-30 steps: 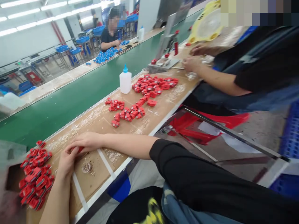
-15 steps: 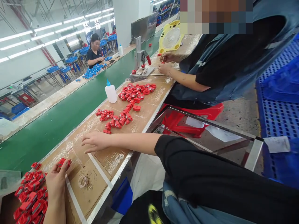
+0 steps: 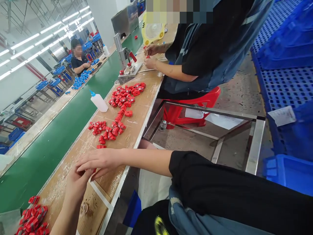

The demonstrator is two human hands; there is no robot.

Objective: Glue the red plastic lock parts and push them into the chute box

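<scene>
Over the cardboard sheet on the bench, both of my hands meet around one small red plastic part (image 3: 94,170), mostly hidden by fingers. My left hand (image 3: 77,182) is closed on it from the near left. From the right, my right hand (image 3: 100,162) laps over the left fingertips, its fingers and thumb closed about the same part. A heap of red plastic parts (image 3: 33,218) with grey strips lies left of my left forearm. Beyond my right hand, more red plastic parts (image 3: 114,130) are spread in loose groups along the bench.
A white squeeze bottle (image 3: 99,102) with a blue tip stands beside the green conveyor belt (image 3: 61,130). Further along are a hand press (image 3: 127,62), a yellow fan (image 3: 153,29) and a co-worker's hands (image 3: 150,57). A metal frame (image 3: 254,143) stands to my right.
My left hand has moved up and right with the red plastic part. My right hand, open and apart before, now meets it there. The view has shifted and tilted.
</scene>
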